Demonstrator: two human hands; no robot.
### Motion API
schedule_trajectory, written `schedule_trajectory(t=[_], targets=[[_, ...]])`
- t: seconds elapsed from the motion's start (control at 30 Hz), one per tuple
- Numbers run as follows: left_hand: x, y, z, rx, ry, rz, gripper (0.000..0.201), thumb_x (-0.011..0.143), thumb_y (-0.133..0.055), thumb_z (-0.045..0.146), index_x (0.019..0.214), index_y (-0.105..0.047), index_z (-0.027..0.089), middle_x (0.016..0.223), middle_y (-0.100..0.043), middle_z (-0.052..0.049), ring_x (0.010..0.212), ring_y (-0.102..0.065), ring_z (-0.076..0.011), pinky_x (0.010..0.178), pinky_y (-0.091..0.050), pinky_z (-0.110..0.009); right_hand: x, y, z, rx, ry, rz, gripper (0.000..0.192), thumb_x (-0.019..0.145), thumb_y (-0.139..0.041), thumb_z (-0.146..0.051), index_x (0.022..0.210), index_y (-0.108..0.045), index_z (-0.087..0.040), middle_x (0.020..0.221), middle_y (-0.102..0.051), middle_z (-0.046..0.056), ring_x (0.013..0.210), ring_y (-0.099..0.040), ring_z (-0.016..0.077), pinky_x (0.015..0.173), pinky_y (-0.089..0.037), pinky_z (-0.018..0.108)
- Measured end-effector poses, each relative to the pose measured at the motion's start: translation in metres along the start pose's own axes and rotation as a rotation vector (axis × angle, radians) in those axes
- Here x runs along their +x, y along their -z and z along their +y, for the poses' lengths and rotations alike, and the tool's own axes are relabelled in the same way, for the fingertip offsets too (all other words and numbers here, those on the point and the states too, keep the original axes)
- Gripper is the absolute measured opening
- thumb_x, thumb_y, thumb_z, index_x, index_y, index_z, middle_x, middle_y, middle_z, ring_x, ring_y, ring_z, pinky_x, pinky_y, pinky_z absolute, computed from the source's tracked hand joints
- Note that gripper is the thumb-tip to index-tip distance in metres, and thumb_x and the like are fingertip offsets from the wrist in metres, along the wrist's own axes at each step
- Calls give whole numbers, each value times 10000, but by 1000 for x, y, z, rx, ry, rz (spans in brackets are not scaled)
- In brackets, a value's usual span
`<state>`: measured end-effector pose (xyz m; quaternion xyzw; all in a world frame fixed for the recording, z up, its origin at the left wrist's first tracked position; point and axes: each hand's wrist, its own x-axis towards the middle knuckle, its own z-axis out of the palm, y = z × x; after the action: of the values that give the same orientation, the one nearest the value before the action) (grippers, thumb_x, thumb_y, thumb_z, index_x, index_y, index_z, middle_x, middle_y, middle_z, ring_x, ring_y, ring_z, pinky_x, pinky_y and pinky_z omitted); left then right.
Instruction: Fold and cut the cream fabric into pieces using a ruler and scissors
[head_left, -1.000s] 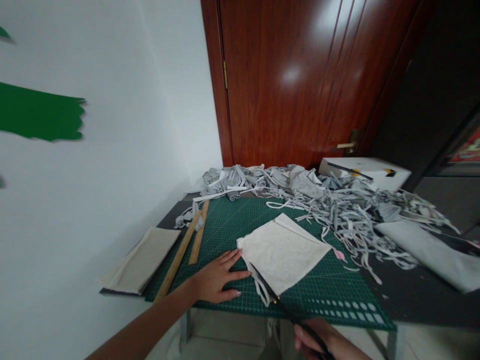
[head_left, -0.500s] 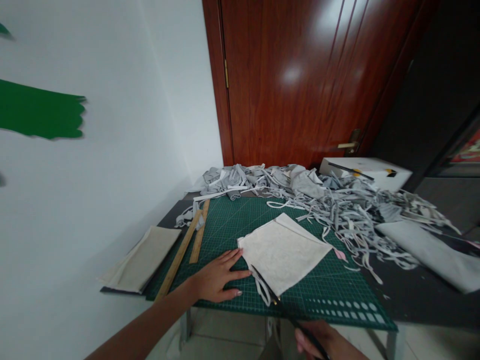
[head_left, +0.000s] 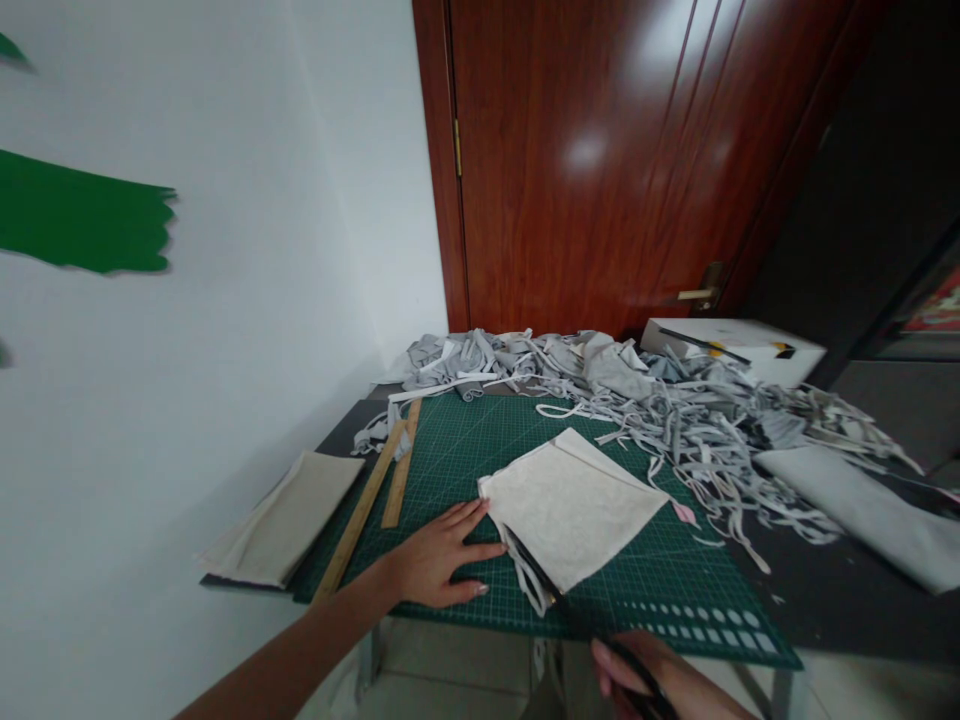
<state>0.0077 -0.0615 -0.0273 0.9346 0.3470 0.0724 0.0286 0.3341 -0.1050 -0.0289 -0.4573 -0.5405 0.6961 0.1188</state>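
Observation:
A folded piece of off-white cloth (head_left: 574, 505) lies cornerwise on the green cutting mat (head_left: 457, 440). My left hand (head_left: 442, 555) rests flat, fingers spread, its fingertips on the cloth's left corner and lower-left edge. In my right hand (head_left: 652, 670) are black scissors (head_left: 570, 615), gripped by the handles at the mat's front edge. Their blades lie along the cloth's lower-left edge. A narrow strip of cloth (head_left: 531, 580) hangs off that edge beside the blades, curling toward the front. Whether the strip is still joined at its upper end is hidden near my left fingers.
Two wooden rulers (head_left: 364, 510) lie left of the cloth, beside a folded beige cloth stack (head_left: 292, 520). A heap of grey fabric scraps (head_left: 675, 420) spreads along the back and right. Behind it stands a white box (head_left: 757, 350). A wall borders the left.
The scissors have moved slightly up along the cloth's lower-left edge, and their blades look more closed. My left hand stays on the cloth. The whole view has shifted a little.

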Motion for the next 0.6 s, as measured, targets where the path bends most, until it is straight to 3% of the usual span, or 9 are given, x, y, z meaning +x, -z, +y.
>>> schedule_trajectory(t=[0.27, 0.6], targets=[[0, 3, 3, -23, -3, 7, 605, 837, -609, 382, 1402, -409, 300, 1575, 50, -55, 1410, -137, -369, 1119, -230, -515, 4, -11, -16, 78, -65, 21, 754, 449, -557, -894, 658, -529, -170, 491, -389, -63, 436, -323, 54, 400, -186, 180], [0, 2, 4, -36, 10, 7, 602, 839, -610, 381, 1401, -414, 292, 1575, 69, -51, 1408, -146, -374, 1125, -227, -504, 12, -17, -20, 102, -83, 15, 746, 428, -576, -886, 654, -506, -178, 510, -394, -67, 445, -331, 47, 401, -202, 180]])
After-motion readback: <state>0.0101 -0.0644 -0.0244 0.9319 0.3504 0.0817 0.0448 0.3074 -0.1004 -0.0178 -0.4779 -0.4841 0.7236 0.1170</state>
